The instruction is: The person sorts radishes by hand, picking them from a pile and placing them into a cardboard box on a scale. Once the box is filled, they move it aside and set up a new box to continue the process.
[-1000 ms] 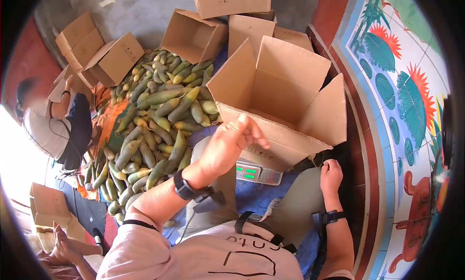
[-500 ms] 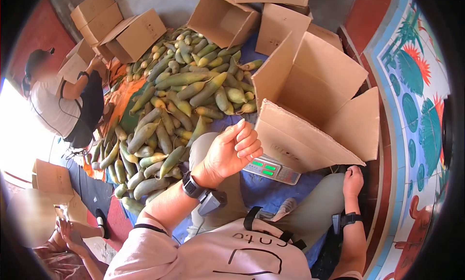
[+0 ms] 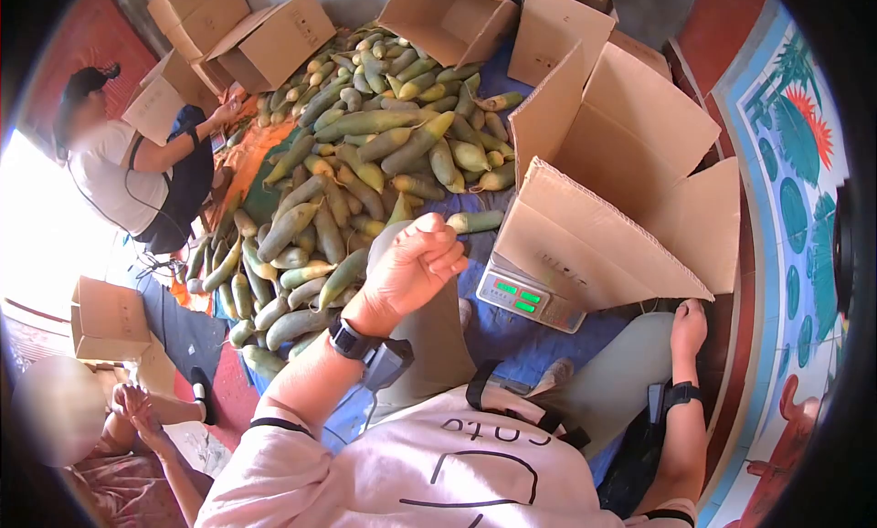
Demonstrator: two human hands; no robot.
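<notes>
My left hand [image 3: 416, 263] is raised over my knee, its fingers curled in a closed fist with nothing visible in them. Just beyond it lies a single green radish [image 3: 477, 222], partly behind the hand. On my other knee, near the lower corner of an open cardboard box [image 3: 594, 245], rests my right hand [image 3: 690, 336]; its fingers bend away out of sight. The box stands with its flaps up on a digital scale [image 3: 530, 297] with green lit displays. A large heap of green radishes [image 3: 365, 163] spreads in front of me.
Several cardboard boxes [image 3: 562, 35] stand behind the heap. At the left, one person [image 3: 119, 172] crouches by boxes, and another person [image 3: 137, 473] sits lower down with hands together. A blue sheet [image 3: 493, 341] covers the floor. A painted tile wall [image 3: 786, 208] runs along the right.
My left hand has moved left and a little back from the box, so the single radish beyond it shows. The view has shifted slightly. My right hand stays at my knee.
</notes>
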